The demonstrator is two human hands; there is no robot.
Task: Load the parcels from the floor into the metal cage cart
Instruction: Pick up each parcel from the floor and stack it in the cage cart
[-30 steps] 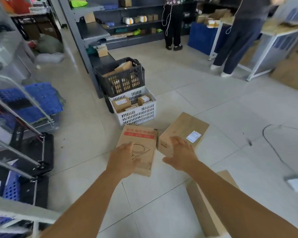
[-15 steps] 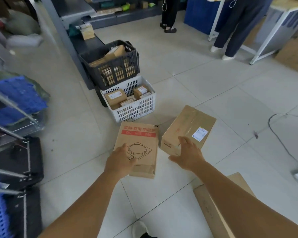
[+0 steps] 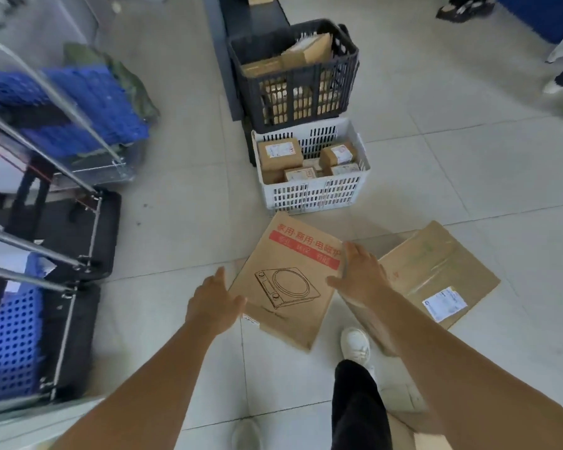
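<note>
Reaching down, both hands are at the flat box [image 3: 290, 280] with the round cooker drawing on it. The left hand [image 3: 213, 303] is spread wide at the box's left edge, fingers straight, and looks to be just touching it. The right hand [image 3: 359, 276] is spread wide too, at the box's right edge by the red words. Neither hand has closed round the box yet, so nothing is held.

The box lies on the floor [image 3: 176, 241], and it looks tipped a little, with its right side resting near or on the next box [image 3: 436, 274], the one with the white label. I cannot tell for sure if they touch. The metal cart [image 3: 75, 177] stands well off to the left, with shiny bars and blue trays.

What could go wrong? The box is wide and flat, and open hands pressing on thin edges may slip. If the squeeze is soft, it could slide out and drop on its corner. The person's white shoe [image 3: 355, 347] is right beside the box's near corner, so a dropped box could land on the foot. Lifting it fast could also drag the next box along.

The white basket [image 3: 312, 193] of small parcels sits just behind, very near the box's far corner. Swinging the box up and left could knock it. Then the box must pass between the cart's bars, and a wide box may bump them if it is not turned.
</note>
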